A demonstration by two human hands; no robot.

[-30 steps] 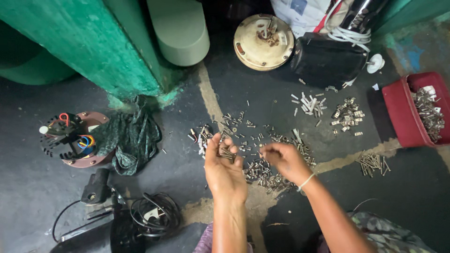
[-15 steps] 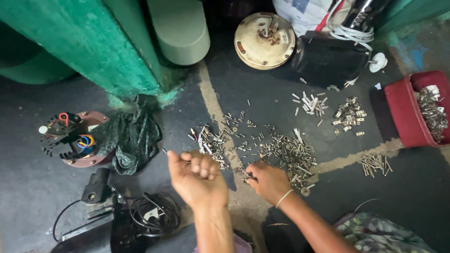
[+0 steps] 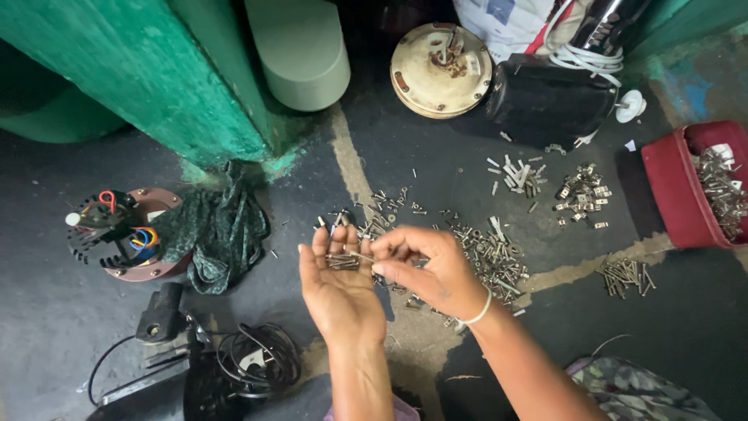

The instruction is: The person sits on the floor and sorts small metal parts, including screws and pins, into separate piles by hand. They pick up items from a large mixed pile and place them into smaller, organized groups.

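Red bin (image 3: 676, 187): cut by right edge; contents a grey metal tangle, single parts too small to tell. Left hand (image 3: 339, 284): small pieces on palm, kind unresolved. Right hand (image 3: 432, 269): fingertips meet over that palm; whatever they pinch is too small to tell. Floor pile (image 3: 487, 253): screws or pins, not separable. Black device (image 3: 167, 355): cut by bottom edge. Green pillar (image 3: 148, 74): top out of frame.

Repair workshop floor: loose screws (image 3: 483, 253), motor part (image 3: 125, 234), cables (image 3: 257, 359), red parts bin (image 3: 674, 187).
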